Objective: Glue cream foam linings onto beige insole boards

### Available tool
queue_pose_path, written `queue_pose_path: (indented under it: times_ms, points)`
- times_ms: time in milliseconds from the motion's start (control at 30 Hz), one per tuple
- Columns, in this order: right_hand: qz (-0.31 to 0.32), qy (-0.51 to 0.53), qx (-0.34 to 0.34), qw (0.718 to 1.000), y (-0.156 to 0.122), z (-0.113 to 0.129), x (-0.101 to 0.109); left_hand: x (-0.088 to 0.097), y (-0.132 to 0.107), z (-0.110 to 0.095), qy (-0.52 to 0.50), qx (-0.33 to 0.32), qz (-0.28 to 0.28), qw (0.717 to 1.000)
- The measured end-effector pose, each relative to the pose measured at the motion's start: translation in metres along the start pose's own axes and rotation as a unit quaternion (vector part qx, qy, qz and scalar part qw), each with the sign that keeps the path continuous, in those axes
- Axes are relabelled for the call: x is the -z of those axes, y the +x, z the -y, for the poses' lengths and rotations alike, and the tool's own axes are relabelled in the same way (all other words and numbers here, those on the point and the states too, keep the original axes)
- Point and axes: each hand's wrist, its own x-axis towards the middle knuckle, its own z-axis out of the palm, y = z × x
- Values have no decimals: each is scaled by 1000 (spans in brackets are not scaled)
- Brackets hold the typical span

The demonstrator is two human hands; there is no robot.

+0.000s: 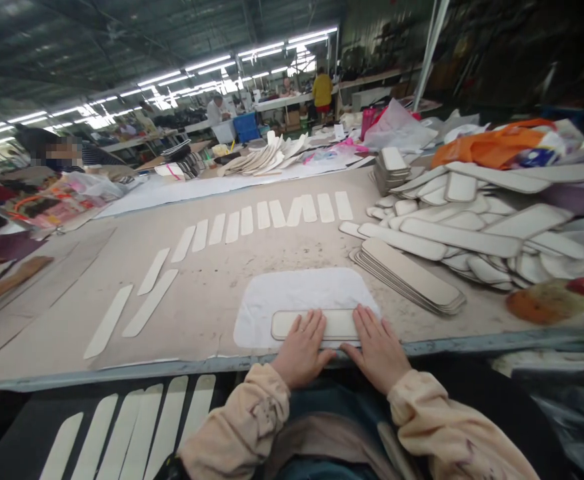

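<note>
A cream rounded strip with a dark edge (339, 323) lies lengthwise on a white sheet with rounded corners (302, 290), close to the table's front edge. My left hand (303, 350) rests flat over the strip's middle, fingers stretched forward. Toward the strip's right end lies my right hand (379, 350), also flat, with its fingers spread and its thumb pointing at the left one. Both palms hang over the table edge, and the hands hide parts of the strip. To the right is a fanned stack of similar strips (412, 273).
A loose heap of cream strips (472, 227) covers the right of the table (282, 257). Single pale strips (247, 221) form a curved row across it. More strips (137, 427) lie on a dark surface below left. A co-worker's hand (35, 267) is at far left.
</note>
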Motion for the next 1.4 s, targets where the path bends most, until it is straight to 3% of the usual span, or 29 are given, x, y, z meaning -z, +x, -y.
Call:
queue_pose_path:
  times_ms: [100, 200, 300, 400, 533, 633, 700, 867, 933, 1100, 1233, 1300, 1400]
  points:
    - [13, 8, -8, 1000, 2, 1, 4, 8, -23, 40, 37, -7, 9, 999]
    - [29, 12, -12, 999, 4, 0, 8, 9, -38, 64, 68, -2, 5, 998]
    - [46, 17, -29, 998, 5, 3, 17, 5, -43, 70, 93, -8, -7, 996]
    - [38, 38, -46, 998, 9, 24, 28, -1, -43, 70, 112, -22, -29, 993]
    - [22, 118, 65, 991, 23, 74, 30, -9, -41, 75, 132, -43, -58, 989]
    - [45, 154, 113, 981, 30, 91, 25, -11, -41, 79, 144, -52, -59, 986]
    - [61, 150, 103, 981, 27, 79, 23, -10, -41, 79, 143, -47, -57, 987]
    - [75, 99, -11, 992, 6, 10, 26, -8, -40, 77, 139, -34, -47, 989]
    - [68, 92, -46, 992, 1, -7, 29, -8, -41, 77, 143, -37, -50, 988]
    - [10, 156, -140, 978, 12, -9, 40, -12, -43, 78, 167, -60, -105, 979]
    - [26, 262, -240, 934, 30, -10, 47, -15, -42, 80, 188, -74, -131, 971]
    - [57, 324, -243, 912, 36, -15, 50, -15, -41, 81, 199, -74, -141, 967]
    - [65, 368, -205, 904, 45, -30, 61, -14, -42, 80, 204, -50, -154, 966]
